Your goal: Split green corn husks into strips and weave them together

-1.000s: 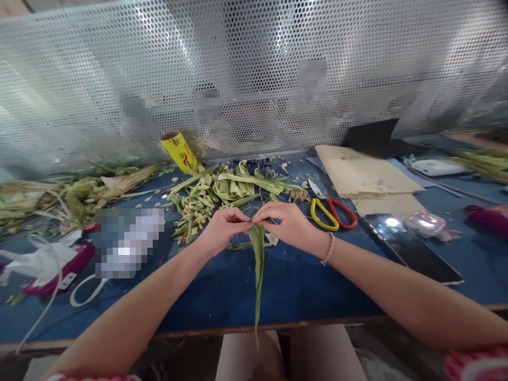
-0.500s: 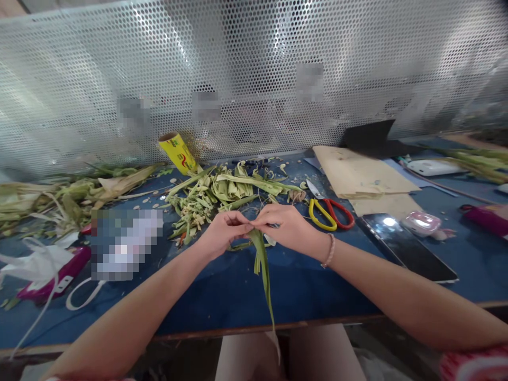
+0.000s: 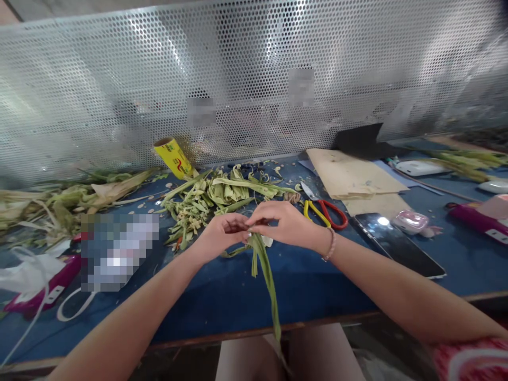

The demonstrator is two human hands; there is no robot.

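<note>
My left hand (image 3: pixel 223 236) and my right hand (image 3: pixel 286 225) meet over the near middle of the blue table, fingertips together. Both pinch the top of a long green leaf strip (image 3: pixel 270 280), which hangs down past the table's front edge. A shorter piece dangles beside it. Just behind my hands lies a heap of green husk pieces (image 3: pixel 190 209). Scissors with one yellow and one red handle (image 3: pixel 334 214) rest to the right of the heap, their blades pointing away.
A yellow tube (image 3: pixel 173 157) leans by a perforated metal screen (image 3: pixel 246 69). Brown card sheets (image 3: pixel 353 172), a black phone (image 3: pixel 399 246) and a pink case (image 3: pixel 411 221) lie right. Left are dry husks (image 3: pixel 71 203), a pixelated object and a purple item (image 3: pixel 47 288).
The view has shifted slightly, so the table items appear further left. Both hands still pinch the strip; its hanging end has swung a little to the right.
</note>
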